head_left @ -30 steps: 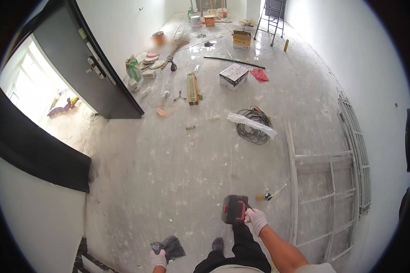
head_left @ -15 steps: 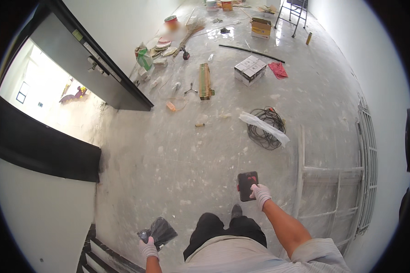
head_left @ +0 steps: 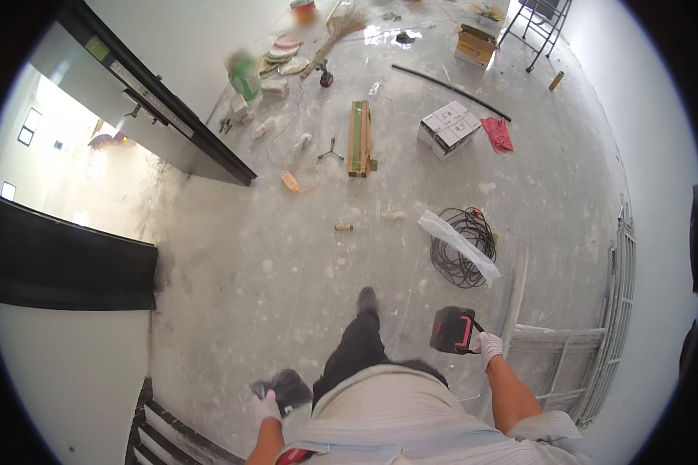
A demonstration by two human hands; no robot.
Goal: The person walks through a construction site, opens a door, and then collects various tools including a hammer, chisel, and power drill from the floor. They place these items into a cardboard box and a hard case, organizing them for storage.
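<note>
At the lower right my gloved right hand (head_left: pixel 490 348) is closed on the handle of a small black and red case (head_left: pixel 451 332), which hangs above the concrete floor. My gloved left hand (head_left: pixel 267 405), low and left of my body, grips a dark plastic bag (head_left: pixel 291 390); its contents are hidden. Beyond the case lies a coil of black cable (head_left: pixel 477 252) with a strip of white plastic (head_left: pixel 457 244) across it. A yellow-handled screwdriver (head_left: pixel 344 228) rests on the floor ahead of my raised foot.
To the left an open dark door (head_left: pixel 155 93) leads to a bright room. White metal frames (head_left: pixel 558 341) are at the right wall. Ahead are a long cardboard box (head_left: pixel 359 139), a white carton (head_left: pixel 447 130), a dark bar (head_left: pixel 450 91) and a stepladder (head_left: pixel 537 35). Dark-edged steps (head_left: pixel 178 426) are lower left.
I have stepped forward, one foot now out ahead. The case has swung right and tilted, showing its red-trimmed end. The bag has moved slightly right. The cable and door are nearer.
</note>
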